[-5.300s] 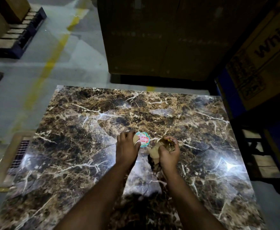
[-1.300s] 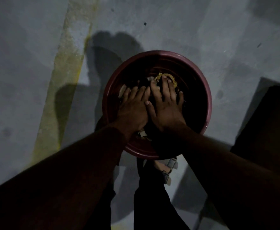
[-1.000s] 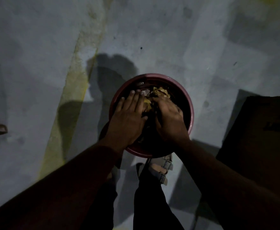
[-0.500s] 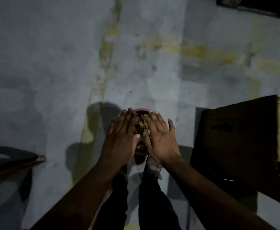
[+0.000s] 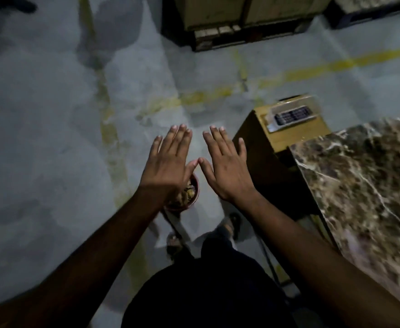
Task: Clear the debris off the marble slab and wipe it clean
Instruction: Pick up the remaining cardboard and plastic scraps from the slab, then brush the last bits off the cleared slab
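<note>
Both your hands hang in the air with nothing in them. Your left hand [image 5: 168, 164] and your right hand [image 5: 225, 166] are spread flat, palms down, fingers straight and released, the two thumb tips almost meeting between them.

Directly beneath your left hand, on the concrete floor [image 5: 52, 138], sits the red bucket [image 5: 186, 194]. Your wrist covers most of it; only its right rim and a patch of brownish debris [image 5: 187, 192] inside show. Your sandalled feet stand just behind it.

The marble slab [image 5: 365, 185] lies off to your right. It runs along the right edge of the view, with its near corner just beyond your right hand and its long edge trailing back past your right forearm. So the right hand is clearly the nearer one to it, and the left would have to cross your body. The part of the slab in view is blurred, so you cannot tell whether any scraps remain on it. A cardboard box [image 5: 286, 129] with a clear-wrapped pack on top stands just beyond the slab's far corner.

The dumping looks finished, so the likely next move is to turn right toward the slab. No cloth is visible anywhere here, so you will need to find one before wiping.
</note>
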A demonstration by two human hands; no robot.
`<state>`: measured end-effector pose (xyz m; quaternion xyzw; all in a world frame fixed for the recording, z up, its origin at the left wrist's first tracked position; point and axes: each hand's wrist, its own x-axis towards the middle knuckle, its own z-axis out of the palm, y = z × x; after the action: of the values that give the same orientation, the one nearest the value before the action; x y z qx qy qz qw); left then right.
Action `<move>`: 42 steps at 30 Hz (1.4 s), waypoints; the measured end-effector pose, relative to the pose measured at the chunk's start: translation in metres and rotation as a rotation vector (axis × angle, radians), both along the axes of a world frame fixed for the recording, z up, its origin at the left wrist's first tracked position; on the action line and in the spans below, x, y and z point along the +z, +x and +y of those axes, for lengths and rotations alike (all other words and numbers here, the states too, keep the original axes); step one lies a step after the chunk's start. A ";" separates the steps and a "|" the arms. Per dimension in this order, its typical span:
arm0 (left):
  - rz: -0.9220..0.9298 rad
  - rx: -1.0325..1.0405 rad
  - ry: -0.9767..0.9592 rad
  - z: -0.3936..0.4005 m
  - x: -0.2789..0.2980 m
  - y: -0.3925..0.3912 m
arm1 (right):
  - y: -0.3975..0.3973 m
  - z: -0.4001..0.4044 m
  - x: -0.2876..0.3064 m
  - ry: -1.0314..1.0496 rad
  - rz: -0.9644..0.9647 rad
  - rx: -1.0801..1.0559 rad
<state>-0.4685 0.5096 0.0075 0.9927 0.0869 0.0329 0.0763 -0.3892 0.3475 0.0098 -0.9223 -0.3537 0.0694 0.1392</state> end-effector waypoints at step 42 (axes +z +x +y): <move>0.229 -1.143 -0.074 -0.513 -0.029 0.208 | 0.004 -0.528 -0.020 -0.002 0.154 -1.149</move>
<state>-0.2608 -0.0030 -0.0211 0.8761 -0.4535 -0.1242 0.1069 -0.3850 -0.1801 -0.0102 -0.9588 0.2150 0.0501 0.1788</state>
